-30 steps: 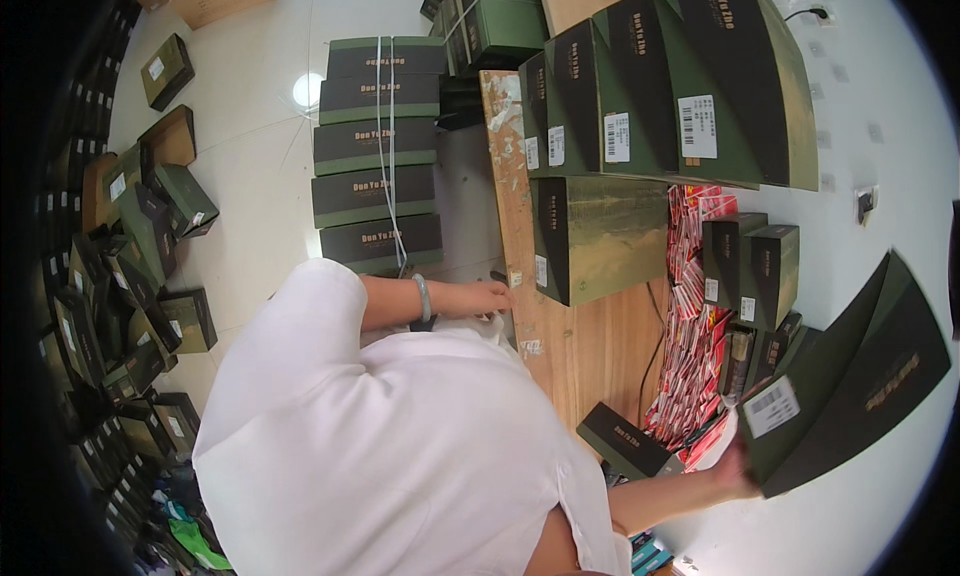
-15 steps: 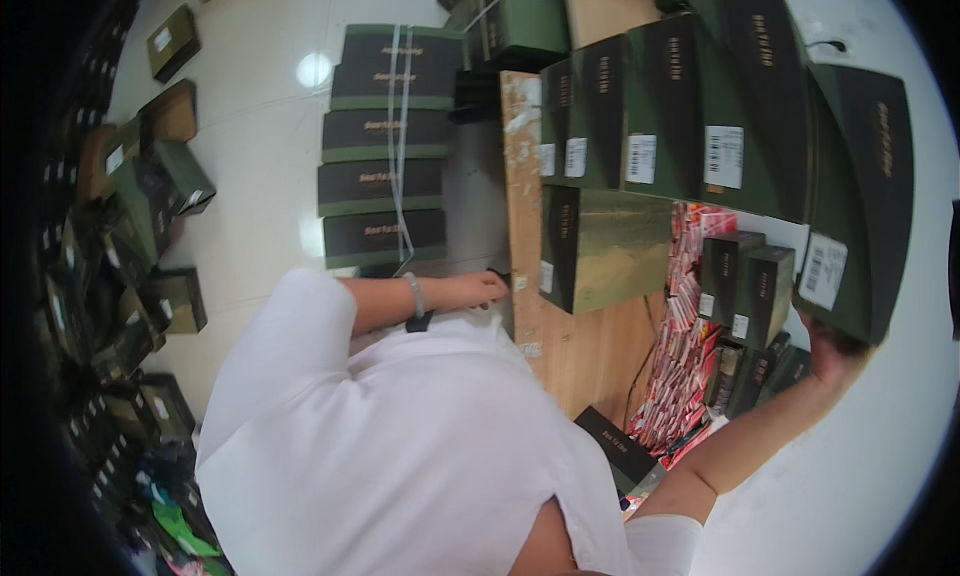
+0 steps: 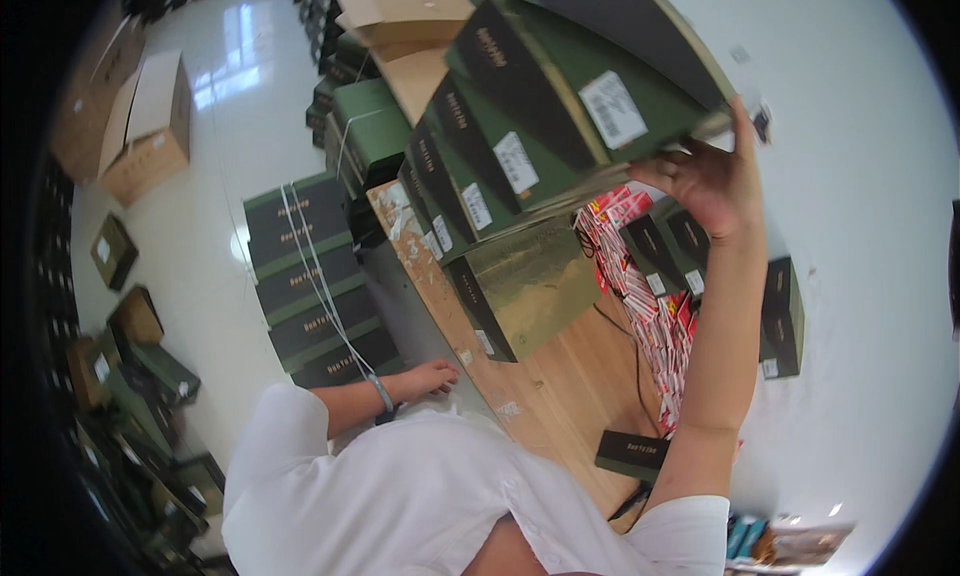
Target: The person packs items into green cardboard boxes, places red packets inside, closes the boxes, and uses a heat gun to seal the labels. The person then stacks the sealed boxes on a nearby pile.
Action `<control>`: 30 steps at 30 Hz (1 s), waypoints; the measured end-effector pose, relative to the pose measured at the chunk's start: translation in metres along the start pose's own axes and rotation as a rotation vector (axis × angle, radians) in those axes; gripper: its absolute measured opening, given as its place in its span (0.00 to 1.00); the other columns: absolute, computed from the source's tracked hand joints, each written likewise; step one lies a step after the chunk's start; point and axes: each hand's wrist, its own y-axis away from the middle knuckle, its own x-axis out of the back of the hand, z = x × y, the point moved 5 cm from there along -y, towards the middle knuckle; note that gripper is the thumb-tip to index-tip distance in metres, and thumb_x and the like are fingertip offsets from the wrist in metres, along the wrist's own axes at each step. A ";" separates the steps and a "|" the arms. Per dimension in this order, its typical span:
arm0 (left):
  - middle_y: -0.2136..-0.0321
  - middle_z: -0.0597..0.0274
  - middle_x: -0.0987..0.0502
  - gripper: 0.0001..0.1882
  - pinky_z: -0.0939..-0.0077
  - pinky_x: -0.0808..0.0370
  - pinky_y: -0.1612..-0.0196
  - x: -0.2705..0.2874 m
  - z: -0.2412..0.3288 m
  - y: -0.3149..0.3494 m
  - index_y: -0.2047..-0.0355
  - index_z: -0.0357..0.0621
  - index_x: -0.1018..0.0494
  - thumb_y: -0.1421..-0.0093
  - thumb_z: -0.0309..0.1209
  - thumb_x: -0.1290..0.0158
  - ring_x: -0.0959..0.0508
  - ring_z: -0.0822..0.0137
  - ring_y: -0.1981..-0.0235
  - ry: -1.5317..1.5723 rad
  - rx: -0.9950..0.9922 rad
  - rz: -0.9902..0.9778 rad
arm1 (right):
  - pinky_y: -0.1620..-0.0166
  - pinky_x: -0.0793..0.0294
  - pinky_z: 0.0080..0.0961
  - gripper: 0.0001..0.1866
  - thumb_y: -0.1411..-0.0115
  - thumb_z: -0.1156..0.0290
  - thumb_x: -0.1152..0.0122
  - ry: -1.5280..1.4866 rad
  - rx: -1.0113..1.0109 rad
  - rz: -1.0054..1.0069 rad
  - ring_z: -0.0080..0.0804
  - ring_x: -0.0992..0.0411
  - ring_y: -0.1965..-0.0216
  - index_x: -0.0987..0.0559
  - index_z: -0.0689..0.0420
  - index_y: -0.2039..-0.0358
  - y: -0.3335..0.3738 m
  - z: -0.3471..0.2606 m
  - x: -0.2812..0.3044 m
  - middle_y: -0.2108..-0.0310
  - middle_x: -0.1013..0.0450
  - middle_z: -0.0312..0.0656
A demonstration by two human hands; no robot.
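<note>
My right hand [image 3: 705, 176] reaches up and forward, closed on the lower edge of a green and black cardboard box [image 3: 570, 56], the uppermost of a stack. Its fingers are partly hidden beneath that edge. Under it, more boxes of the same kind [image 3: 515, 96] with white labels rise from a wooden table [image 3: 560, 406]. A box with a shiny gold side [image 3: 540, 286] sits at the stack's foot. My left hand [image 3: 425, 379] hangs loosely at my waist beside the table edge, fingers apart and holding nothing.
Left of the table, a stack of green and black boxes [image 3: 310, 276] is bound with white strap. Red and white packets [image 3: 640, 321] lie by two smaller boxes [image 3: 655, 251]. Opened boxes [image 3: 140, 396] litter the floor at left, below a brown carton [image 3: 150, 126]. A white wall stands right.
My view has turned, so the stack now appears further left and higher. My right hand has risen and moved in along the top box's lower edge. The left hand stays at my waist.
</note>
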 end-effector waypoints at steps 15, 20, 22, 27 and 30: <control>0.50 0.57 0.28 0.18 0.67 0.26 0.48 -0.075 -0.023 -0.005 0.46 0.42 0.34 0.34 0.35 0.54 0.25 0.63 0.52 -0.033 0.104 0.068 | 0.35 0.49 0.55 0.33 0.40 0.52 0.40 1.530 0.044 1.335 0.63 0.48 0.35 0.35 0.50 0.36 0.411 0.177 0.392 0.36 0.46 0.63; 0.57 0.62 0.27 0.16 0.76 0.27 0.57 -0.162 -0.057 -0.050 0.51 0.43 0.29 0.34 0.39 0.53 0.25 0.70 0.59 -0.258 0.052 -0.155 | 0.35 0.52 0.59 0.33 0.36 0.45 0.48 1.304 -0.471 1.544 0.70 0.62 0.32 0.40 0.38 0.33 0.535 0.267 0.436 0.31 0.62 0.65; 0.62 0.66 0.26 0.17 0.75 0.29 0.61 -0.221 -0.051 -0.068 0.56 0.44 0.27 0.36 0.43 0.51 0.28 0.71 0.64 -0.339 -0.114 -0.244 | 0.34 0.50 0.52 0.32 0.35 0.51 0.46 1.108 0.071 1.508 0.67 0.59 0.31 0.39 0.41 0.33 0.584 0.320 0.460 0.31 0.62 0.67; 0.57 0.60 0.25 0.25 0.76 0.26 0.56 -0.371 -0.053 -0.089 0.45 0.45 0.34 0.33 0.49 0.56 0.24 0.68 0.59 -0.450 0.115 -0.432 | 0.31 0.57 0.47 0.32 0.38 0.62 0.40 0.990 0.004 1.513 0.61 0.59 0.30 0.37 0.52 0.34 0.631 0.336 0.417 0.32 0.57 0.66; 0.54 0.57 0.25 0.30 0.69 0.26 0.53 -0.442 -0.085 -0.095 0.40 0.47 0.41 0.34 0.52 0.57 0.24 0.65 0.56 -0.250 0.304 -0.484 | 0.32 0.56 0.45 0.22 0.34 0.63 0.46 0.863 0.145 1.555 0.57 0.54 0.31 0.31 0.60 0.44 0.673 0.367 0.409 0.37 0.40 0.51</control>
